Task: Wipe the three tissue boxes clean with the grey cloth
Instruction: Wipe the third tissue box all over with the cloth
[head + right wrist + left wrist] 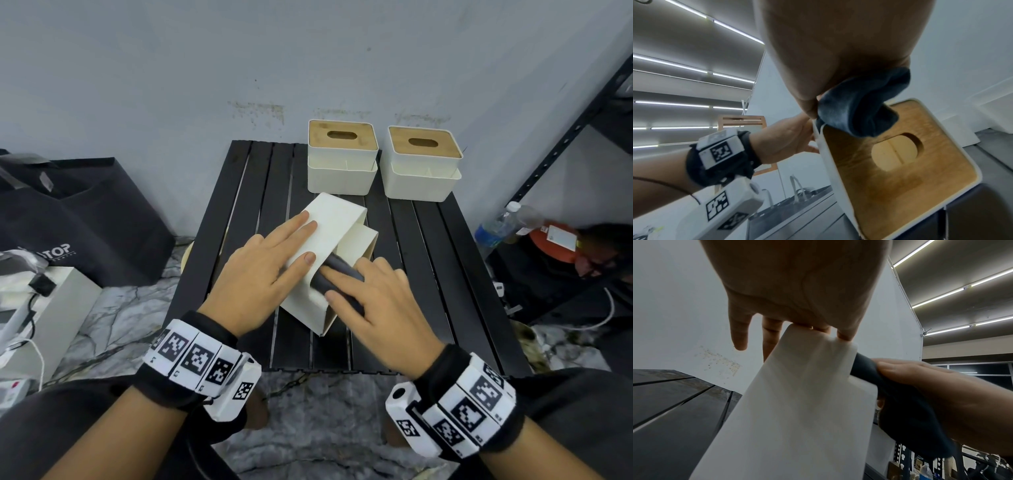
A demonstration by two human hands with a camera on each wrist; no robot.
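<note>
Two white tissue boxes with bamboo lids [342,161] [421,168] stand upright at the back right of the black slatted table [260,205]. The third tissue box [329,226] [801,402] lies tipped mid-table, its bamboo lid [900,178] facing my right wrist. My left hand [301,240] lies flat on its upturned white face with straight fingers, steadying it. My right hand [329,283] holds the bunched grey cloth [342,265] [900,402] [857,104] and presses it against the box's right side near the lid's edge.
A black bag [78,219] and white devices with cables [51,308] sit on the floor at left. On the right stand a black metal shelf [565,144], a water bottle [496,229] and an orange item [555,243]. A wall lies right behind the table.
</note>
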